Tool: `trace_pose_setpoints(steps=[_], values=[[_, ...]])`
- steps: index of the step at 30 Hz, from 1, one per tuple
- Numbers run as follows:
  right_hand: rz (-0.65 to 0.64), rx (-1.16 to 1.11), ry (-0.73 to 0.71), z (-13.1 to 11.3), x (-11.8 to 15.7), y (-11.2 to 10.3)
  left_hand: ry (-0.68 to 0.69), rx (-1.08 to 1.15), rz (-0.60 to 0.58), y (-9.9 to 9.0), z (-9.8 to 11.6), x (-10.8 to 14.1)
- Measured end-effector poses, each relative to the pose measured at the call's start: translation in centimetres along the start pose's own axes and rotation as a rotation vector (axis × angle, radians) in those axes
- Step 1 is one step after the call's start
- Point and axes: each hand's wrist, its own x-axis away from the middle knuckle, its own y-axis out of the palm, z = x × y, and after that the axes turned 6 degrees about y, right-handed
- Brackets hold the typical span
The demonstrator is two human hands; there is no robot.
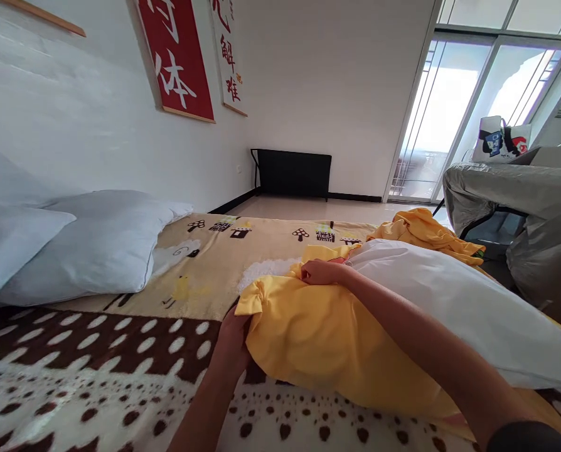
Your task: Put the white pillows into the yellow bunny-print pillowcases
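A yellow pillowcase point(318, 339) lies bunched over the near end of a white pillow point(431, 282), whose far part shows uncovered on the right. My left hand point(234, 339) is closed on the left corner of the pillowcase; some of its fingers are behind the cloth. Farther up, my right hand point(322, 272) is curled into a pinch on the upper edge of the yellow cloth. My right forearm crosses above both pillowcase and pillow. A bit of reddish cloth point(339, 258) shows beside my right hand.
Underneath spreads a patterned brown and beige blanket point(167, 336). White pillows point(92, 245) rest at the left by the wall. Crumpled yellow cloth point(422, 232) lies at the far right edge. Beyond are a black folded panel point(294, 174), plastic-covered furniture point(511, 188) with a bag point(501, 139), and glass doors.
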Motion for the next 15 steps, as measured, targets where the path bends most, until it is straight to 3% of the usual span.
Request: trace_pose_setpoints(steps=[3,9,15], values=[[0.056,0.003,0.018,0.5,-0.2,0.1,-0.025,0.042,-0.039,-0.2,-0.1,-0.2],[0.340,0.049,0.229,1.0,-1.0,-2.1,0.019,0.090,-0.014,-0.2,-0.1,-0.3],[0.498,0.142,0.282,-1.0,-1.4,-3.5,-0.009,0.120,0.073,0.8,0.7,0.2]])
